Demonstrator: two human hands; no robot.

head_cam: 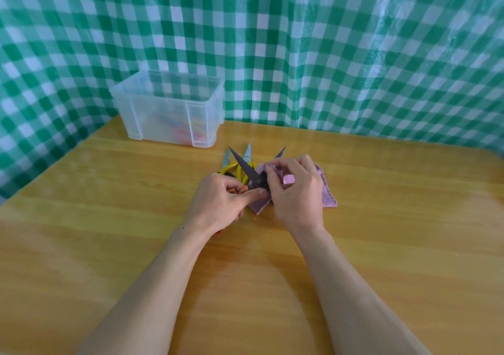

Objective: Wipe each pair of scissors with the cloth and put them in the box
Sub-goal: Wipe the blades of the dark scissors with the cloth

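My left hand (225, 200) grips the handles of a pair of dark-bladed scissors (246, 170) whose blades are spread apart and point away from me. My right hand (293, 191) pinches a pink cloth (326, 195) around the right blade near the pivot; that blade's tip sticks out beyond my fingers. Behind them on the table lie yellow-handled scissors (231, 167) with silver blades. A clear plastic box (167, 109) stands at the back left, and coloured scissors show through its wall.
The wooden table (381, 245) stretches out in front of me, with its right edge at the far right. A green and white checked sheet (327, 54) hangs close behind the box and around the sides.
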